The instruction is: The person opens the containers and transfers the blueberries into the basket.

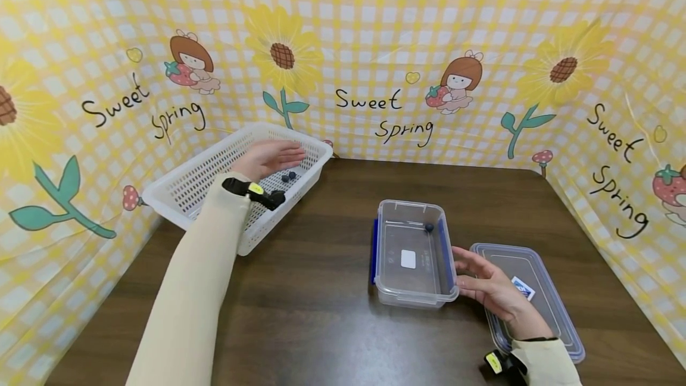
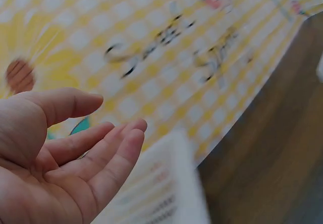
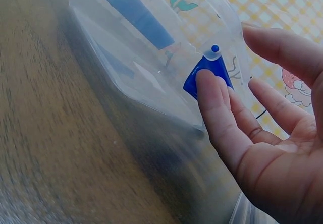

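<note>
While the person's right hand [image 1: 490, 290] rests at the near right of the dark tabletop [image 1: 321, 314], its straight, relaxed fingers [image 3: 212, 95] touch the blue latch [image 3: 209, 72] on the right wall of a clear plastic container [image 1: 412, 255], gripping nothing. The container's long axis runs near to far, away from the person, and one small dark blueberry [image 1: 429, 227] lies in its far right corner. Its lid [image 1: 541, 290] lies flat just to the right, under the hand. Farther off, at the far left, the left hand [image 1: 268, 158] hovers palm-up and open over a white slotted basket [image 1: 177, 186], empty. Two more dark berries [image 1: 288, 177] lie on the basket floor just below and right of those fingertips, nearer this hand than the other. Behind stands a yellow checked backdrop [image 1: 375, 34].
</note>
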The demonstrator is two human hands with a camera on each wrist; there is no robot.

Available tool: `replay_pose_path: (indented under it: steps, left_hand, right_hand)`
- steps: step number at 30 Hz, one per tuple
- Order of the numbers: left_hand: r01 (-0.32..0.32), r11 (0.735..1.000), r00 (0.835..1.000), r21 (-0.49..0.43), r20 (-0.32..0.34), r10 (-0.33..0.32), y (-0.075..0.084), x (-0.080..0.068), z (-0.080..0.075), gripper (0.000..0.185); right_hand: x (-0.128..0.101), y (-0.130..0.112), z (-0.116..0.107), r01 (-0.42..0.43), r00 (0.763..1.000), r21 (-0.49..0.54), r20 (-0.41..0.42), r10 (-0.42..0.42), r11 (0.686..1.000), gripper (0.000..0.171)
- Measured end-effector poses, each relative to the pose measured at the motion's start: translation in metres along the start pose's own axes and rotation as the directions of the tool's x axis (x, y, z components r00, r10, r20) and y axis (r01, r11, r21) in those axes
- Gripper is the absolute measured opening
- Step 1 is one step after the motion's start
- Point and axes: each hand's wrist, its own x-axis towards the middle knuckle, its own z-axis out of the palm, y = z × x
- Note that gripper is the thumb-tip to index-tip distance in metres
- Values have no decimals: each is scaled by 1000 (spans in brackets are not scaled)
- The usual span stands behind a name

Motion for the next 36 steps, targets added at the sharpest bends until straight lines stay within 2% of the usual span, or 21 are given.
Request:
replay_pose_path:
  steps: [3, 8, 13, 18, 24, 27, 29, 33, 36]
  left_hand:
    - [5, 999, 998, 53, 60, -8, -6, 4, 27, 49]
    - [33, 991, 988, 126, 142, -51, -27, 9, 74, 42]
    - [51, 985, 971, 164, 221, -87, -47, 12, 115, 37]
    - [84, 976, 948, 202, 286, -141, -73, 19, 149, 37]
    - [158, 962, 924, 224, 310, -224, -104, 22, 179, 38]
    - [160, 954, 915, 255, 324, -240, -115, 20, 190, 38]
    - [139, 953, 917, 271, 329, -227, -123, 20, 197, 38]
    - [118, 954, 934, 275, 295, -201, -137, 21, 209, 36]
    - [151, 953, 935, 264, 275, -225, -145, 23, 218, 36]
  right_hand:
    - [0, 0, 0, -2, 1000, 2, 1, 2, 1000, 59]
    - [-1, -1, 1, -6, 1000, 7, 6, 6, 1000, 59]
    - [-1, -1, 0, 1, 1000, 7, 12, -1, 1000, 59]
    - [-1, -1, -1, 14, 1000, 20, 15, -14, 1000, 59]
    - [-1, 0, -1, 5, 1000, 11, 8, -6, 1000, 59]
    - [-1, 0, -1, -1, 1000, 0, -2, 1, 1000, 59]
    - [0, 0, -1, -6, 1000, -4, -7, 6, 1000, 59]
    - [0, 0, 0, -9, 1000, -10, -11, 9, 1000, 58]
    - [0, 0, -1, -9, 1000, -11, -9, 8, 1000, 58]
